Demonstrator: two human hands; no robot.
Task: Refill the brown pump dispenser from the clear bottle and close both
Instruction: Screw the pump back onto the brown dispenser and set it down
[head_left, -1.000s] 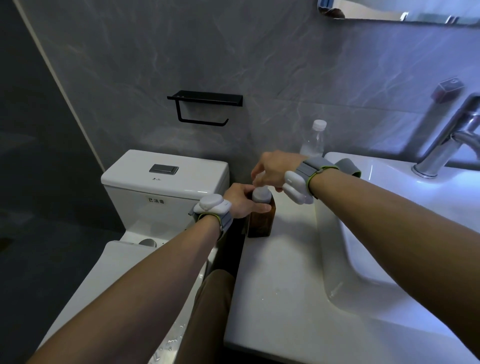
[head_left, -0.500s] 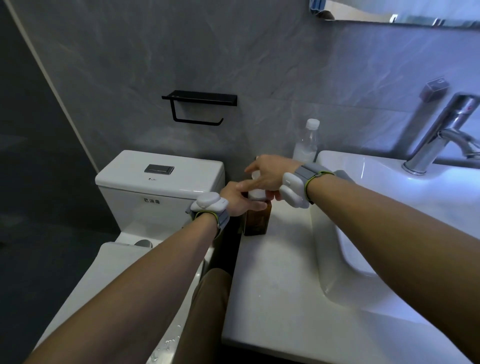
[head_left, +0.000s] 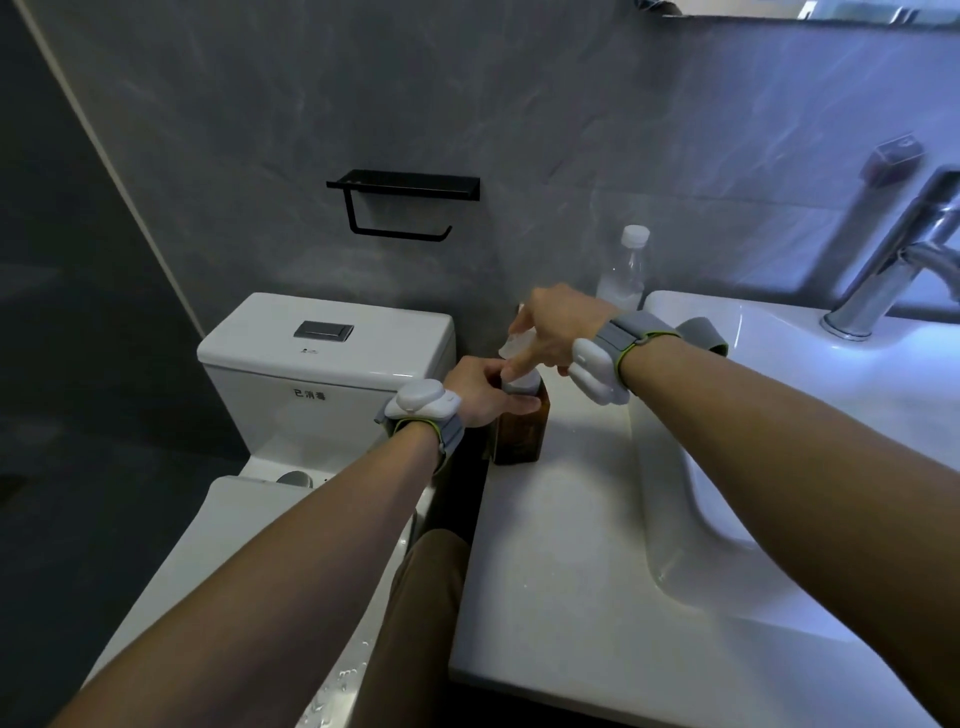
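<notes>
The brown pump dispenser (head_left: 521, 435) stands upright on the white counter (head_left: 561, 561) at its far left corner. My left hand (head_left: 485, 392) wraps around its shoulder from the left. My right hand (head_left: 558, 327) grips the white pump head (head_left: 519, 364) on top, with the index finger pointing down along it. The clear bottle (head_left: 623, 270) with a white cap on stands upright behind, against the wall, touched by neither hand.
A white basin (head_left: 779, 395) fills the right side, with a chrome tap (head_left: 893, 270) at the back. A white toilet tank (head_left: 322, 364) sits left of the counter, below a black paper holder (head_left: 402, 202). A grey marble wall is behind.
My right hand has turned on the pump head and its index finger now points downward. My left hand keeps its hold on the dispenser body. The camera shifted slightly.
</notes>
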